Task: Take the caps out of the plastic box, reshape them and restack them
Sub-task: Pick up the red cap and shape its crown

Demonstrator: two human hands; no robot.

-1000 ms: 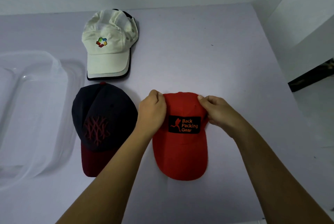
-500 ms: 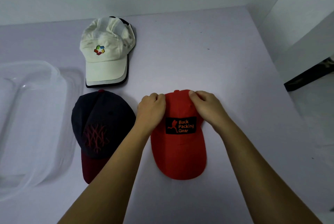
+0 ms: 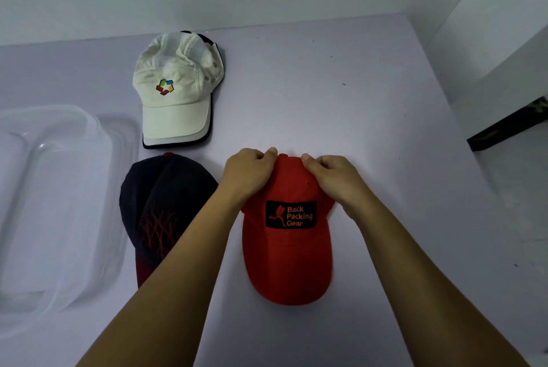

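A red cap [image 3: 289, 260] with a black "Back Packing Gear" patch lies on the table in front of me, brim toward me. My left hand [image 3: 247, 172] and my right hand [image 3: 332, 175] both pinch the top of its crown, thumbs close together near the button. A navy cap [image 3: 161, 197] with a dark red brim and red stitched pattern lies to its left, partly covered by my left forearm. A cream cap [image 3: 178, 96] with a coloured logo rests farther back on top of a dark cap. The clear plastic box [image 3: 63, 129] stands at the left with no caps in it.
The pale lilac table [image 3: 355, 93] runs to a white wall at the back. Its right edge drops off beside a white wall panel and a dark object [image 3: 510, 126] lower down.
Both hands have slid from the sides of the red cap's crown up to its top, ending close together by the button. The other caps have not moved.
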